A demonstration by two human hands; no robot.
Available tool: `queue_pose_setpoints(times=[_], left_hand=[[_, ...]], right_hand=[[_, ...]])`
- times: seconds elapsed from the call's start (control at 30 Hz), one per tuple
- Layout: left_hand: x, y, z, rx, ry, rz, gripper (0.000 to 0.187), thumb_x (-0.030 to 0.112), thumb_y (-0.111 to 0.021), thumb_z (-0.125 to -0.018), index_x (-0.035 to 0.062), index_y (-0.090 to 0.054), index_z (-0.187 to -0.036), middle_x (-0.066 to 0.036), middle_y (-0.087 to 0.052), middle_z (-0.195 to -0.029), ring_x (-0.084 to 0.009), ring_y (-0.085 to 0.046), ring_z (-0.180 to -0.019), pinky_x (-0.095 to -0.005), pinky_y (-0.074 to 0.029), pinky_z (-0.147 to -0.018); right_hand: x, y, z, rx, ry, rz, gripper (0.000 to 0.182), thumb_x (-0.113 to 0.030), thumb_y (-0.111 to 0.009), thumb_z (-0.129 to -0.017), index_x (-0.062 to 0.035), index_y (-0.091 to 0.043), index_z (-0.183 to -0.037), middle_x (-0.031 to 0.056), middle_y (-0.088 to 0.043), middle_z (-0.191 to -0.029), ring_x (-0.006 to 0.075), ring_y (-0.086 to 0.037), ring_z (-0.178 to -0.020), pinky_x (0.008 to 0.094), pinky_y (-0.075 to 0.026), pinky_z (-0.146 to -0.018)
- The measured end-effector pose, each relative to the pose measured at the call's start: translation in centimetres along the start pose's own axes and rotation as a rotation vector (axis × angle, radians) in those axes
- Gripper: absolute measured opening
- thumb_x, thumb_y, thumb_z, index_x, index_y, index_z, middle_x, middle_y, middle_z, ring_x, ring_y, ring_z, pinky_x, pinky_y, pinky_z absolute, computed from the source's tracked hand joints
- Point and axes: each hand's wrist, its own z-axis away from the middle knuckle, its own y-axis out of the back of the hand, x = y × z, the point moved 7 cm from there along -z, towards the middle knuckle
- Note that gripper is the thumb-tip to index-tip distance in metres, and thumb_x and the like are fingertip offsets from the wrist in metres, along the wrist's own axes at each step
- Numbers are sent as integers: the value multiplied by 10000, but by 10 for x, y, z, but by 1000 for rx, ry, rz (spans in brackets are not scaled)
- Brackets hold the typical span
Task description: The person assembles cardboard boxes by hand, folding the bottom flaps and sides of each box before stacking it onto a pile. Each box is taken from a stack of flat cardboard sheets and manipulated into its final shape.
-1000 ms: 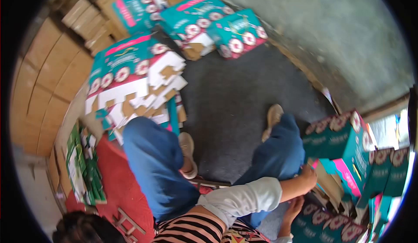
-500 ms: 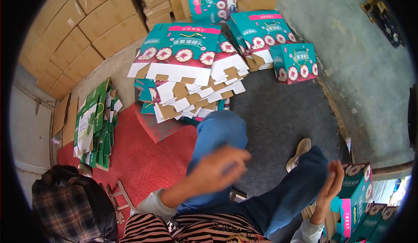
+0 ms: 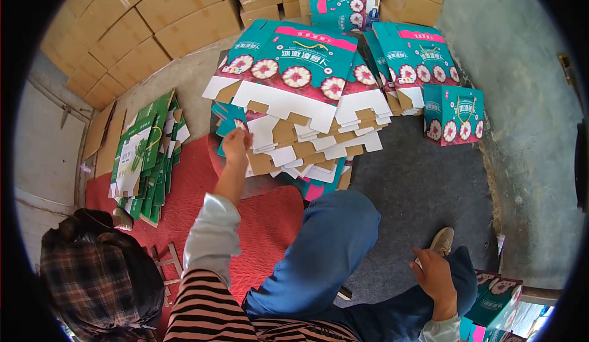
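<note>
My left hand (image 3: 236, 146) is stretched forward to the left edge of a stack of flattened gift cartons (image 3: 300, 136). Its fingers are bent together in front of the white and brown flaps; whether they grip anything is hidden. The cartons are teal and pink, printed with white-centred round slices, and the top carton (image 3: 307, 66) has a yellow cord handle. My right hand (image 3: 437, 280) hovers over my right knee, fingers loosely bent and thumb apart, with nothing visible in it.
More teal cartons (image 3: 414, 53) lean behind, and a small assembled one (image 3: 454, 115) stands by the wall. Green flattened cartons (image 3: 144, 158) lie left on the red mat (image 3: 257, 219). Brown boxes (image 3: 193, 11) are stacked behind. A plaid-covered thing (image 3: 98, 274) sits near left; teal cartons (image 3: 494, 302) stand right.
My left hand has moved from above my knee forward and left to the carton stack. My right hand has shifted left, over my knee. The view has turned slightly left.
</note>
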Motion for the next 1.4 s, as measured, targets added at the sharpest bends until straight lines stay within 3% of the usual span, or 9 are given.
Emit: queue_pose_setpoints(times=[0.1, 0.2, 0.3, 0.47, 0.8, 0.97, 1.17, 1.3, 1.4], left_hand=[[8, 9, -66, 15, -8, -12, 161, 94, -605, -869, 11, -564, -1000, -79, -625, -848, -191, -647, -593, -236, -457, -411], [6, 6, -102, 195, 96, 58, 208, 81, -618, -856, 14, -522, -1029, -84, -614, -884, -226, -670, -666, -252, -473, -449], [0, -1, -132, 128, 210, 132, 219, 74, -630, -849, 23, -505, -1021, -84, -609, -884, -262, -681, -751, -285, -503, -514], [-6, 4, -147, 34, 271, 173, 159, 247, -637, -891, 103, -584, -934, -8, -609, -759, -88, -513, -550, -232, -395, -465], [-9, -38, -151, -93, 326, 53, 167, 266, -669, -867, 133, -567, -869, 13, -543, -672, -84, -483, -521, -204, -379, -430], [-4, -87, -92, -341, 416, -53, 53, 133, -599, -883, 90, -569, -876, -17, -580, -701, -100, -532, -547, -220, -413, -439], [-55, -162, 94, -623, 596, 82, 172, 114, -531, -923, 17, -584, -1055, -81, -647, -854, -148, -613, -681, -260, -504, -580], [-68, -189, 197, -660, 717, 120, 195, 146, -535, -935, 5, -576, -1064, -81, -642, -868, -157, -619, -708, -273, -513, -608], [-56, -191, 249, -639, 781, 90, 204, 185, -540, -943, 9, -581, -1037, -78, -647, -865, -163, -628, -714, -270, -517, -621]], right_hand=[[-6, 8, -8, 126, 28, -67, 348, -99, -692, -764, -28, -585, -1087, 140, -596, -869, 338, -598, -749, 396, -486, -641], [-2, 11, -14, 128, -55, -43, 339, -63, -676, -761, -18, -587, -1085, 143, -611, -892, 334, -606, -783, 398, -483, -668], [3, 7, -15, 100, -92, -23, 343, -82, -689, -758, -27, -588, -1081, 142, -608, -871, 329, -607, -757, 388, -491, -650], [-3, 4, -23, 109, -32, -54, 333, -82, -685, -760, -31, -593, -1076, 136, -619, -878, 317, -615, -765, 388, -498, -658], [-1, -9, -25, 19, -49, -27, 322, -110, -690, -773, -51, -601, -1076, 111, -635, -898, 291, -628, -787, 376, -508, -673], [3, -9, -26, 25, -93, -66, 318, -119, -689, -779, -53, -603, -1077, 119, -638, -893, 297, -633, -782, 382, -507, -669], [20, -17, -75, 16, -217, -437, 299, -216, -620, -879, -42, -602, -1122, 155, -647, -926, 261, -656, -846, 351, -508, -743], [49, -74, -152, -187, -407, -1132, 504, -423, -568, -916, -54, -532, -1257, 122, -594, -1174, 196, -553, -1107, 377, -447, -919], [29, -113, -194, -227, -450, -1550, 559, -440, -577, -907, -67, -461, -1307, 92, -537, -1258, 229, -516, -1163, 396, -433, -968]])
